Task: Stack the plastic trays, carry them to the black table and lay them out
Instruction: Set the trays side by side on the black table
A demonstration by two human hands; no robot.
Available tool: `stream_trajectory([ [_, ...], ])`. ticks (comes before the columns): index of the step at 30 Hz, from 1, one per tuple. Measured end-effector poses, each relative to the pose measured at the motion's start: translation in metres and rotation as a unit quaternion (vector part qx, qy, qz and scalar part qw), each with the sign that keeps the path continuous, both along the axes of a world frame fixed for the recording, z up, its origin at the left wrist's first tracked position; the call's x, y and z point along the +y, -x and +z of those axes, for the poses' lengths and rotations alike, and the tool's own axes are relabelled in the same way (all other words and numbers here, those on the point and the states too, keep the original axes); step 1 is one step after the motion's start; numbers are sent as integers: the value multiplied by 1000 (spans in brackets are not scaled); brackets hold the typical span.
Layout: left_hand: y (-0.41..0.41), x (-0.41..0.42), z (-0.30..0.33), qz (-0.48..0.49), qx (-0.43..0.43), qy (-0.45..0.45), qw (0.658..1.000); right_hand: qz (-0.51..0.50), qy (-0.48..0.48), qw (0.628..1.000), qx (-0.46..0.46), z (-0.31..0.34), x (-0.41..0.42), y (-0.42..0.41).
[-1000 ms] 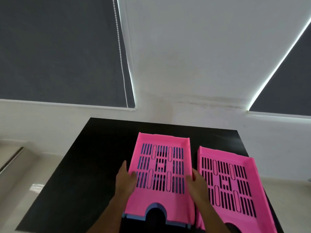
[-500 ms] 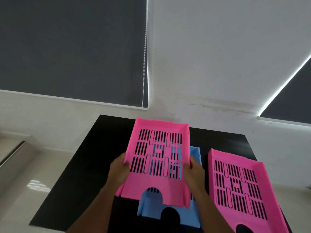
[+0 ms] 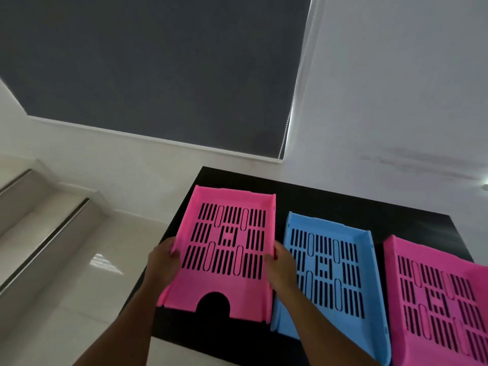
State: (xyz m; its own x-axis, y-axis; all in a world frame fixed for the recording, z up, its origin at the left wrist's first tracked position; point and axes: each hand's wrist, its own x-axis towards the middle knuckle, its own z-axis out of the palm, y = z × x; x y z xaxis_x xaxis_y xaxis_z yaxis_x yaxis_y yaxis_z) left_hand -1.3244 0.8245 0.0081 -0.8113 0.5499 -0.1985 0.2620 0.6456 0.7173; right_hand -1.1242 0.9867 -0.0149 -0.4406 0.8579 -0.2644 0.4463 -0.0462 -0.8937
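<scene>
Three slotted plastic trays are at the black table (image 3: 330, 199). My left hand (image 3: 162, 262) grips the left wall of a pink tray (image 3: 227, 286), and my right hand (image 3: 282, 268) grips its right wall. This tray is over the table's left part; whether it rests on the top I cannot tell. A blue tray (image 3: 343, 276) lies on the table just right of it. A second pink tray (image 3: 438, 294) lies at the far right, cut off by the frame edge.
Light glossy floor (image 3: 87, 299) lies left of the table, with steps (image 3: 39, 215) rising at the far left. A white wall with dark roller blinds (image 3: 158, 75) stands behind the table. The table's left edge runs just beside my left hand.
The pink tray has been lifted off the blue tray and carried left. The blue tray now lies uncovered between the two pink ones. My view has swung left.
</scene>
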Motion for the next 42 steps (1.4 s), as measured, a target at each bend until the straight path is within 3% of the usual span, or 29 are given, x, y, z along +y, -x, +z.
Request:
stream_trajectory([
  [16,3,0,-53,-20,-52,21,998,-5,46,993,-110,-41,-3,-4],
  [22,-4,12,-45,-10,-46,26,999,-3,48,994,-94,-25,6,-13],
  [28,-36,40,-26,9,-39,-38,998,-71,0,996,-58,7,29,-47],
  [33,-79,78,-25,-30,-33,-33,998,-139,-32,989,-48,13,58,-95],
  [42,-172,127,-31,-174,-99,-10,980,-235,-56,968,-71,-2,73,-206],
])
